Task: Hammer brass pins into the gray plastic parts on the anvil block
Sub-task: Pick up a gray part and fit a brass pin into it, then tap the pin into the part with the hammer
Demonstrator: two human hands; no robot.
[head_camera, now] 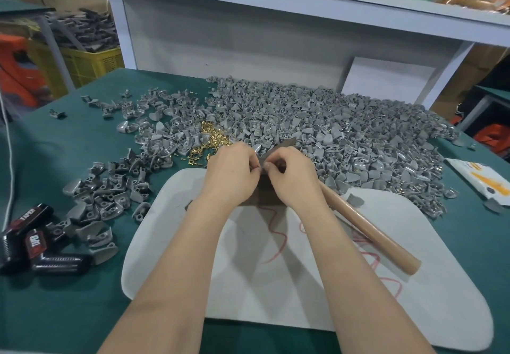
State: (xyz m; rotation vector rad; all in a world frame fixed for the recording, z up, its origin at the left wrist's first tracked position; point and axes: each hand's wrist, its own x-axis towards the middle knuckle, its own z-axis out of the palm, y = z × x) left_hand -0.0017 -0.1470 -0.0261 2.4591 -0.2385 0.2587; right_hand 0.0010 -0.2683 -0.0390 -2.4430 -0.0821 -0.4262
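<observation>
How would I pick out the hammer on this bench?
Start at the white pad on the green table. The hammer lies across its right side, beside the right hand. Its tan wooden handle is the only long smooth stick among small gray parts.

Matt green cloth covers the desk (69, 160). The gray plastic parts (331, 121), heaped from 12 to 2 o'clock, look dull with a faint sheen. The brass pins (212, 138) at 11 glint as bright metal. The hammer handle (369, 232) at 4 is smooth pale wood. The black boxes (36, 243) at 8 are glossy.
</observation>
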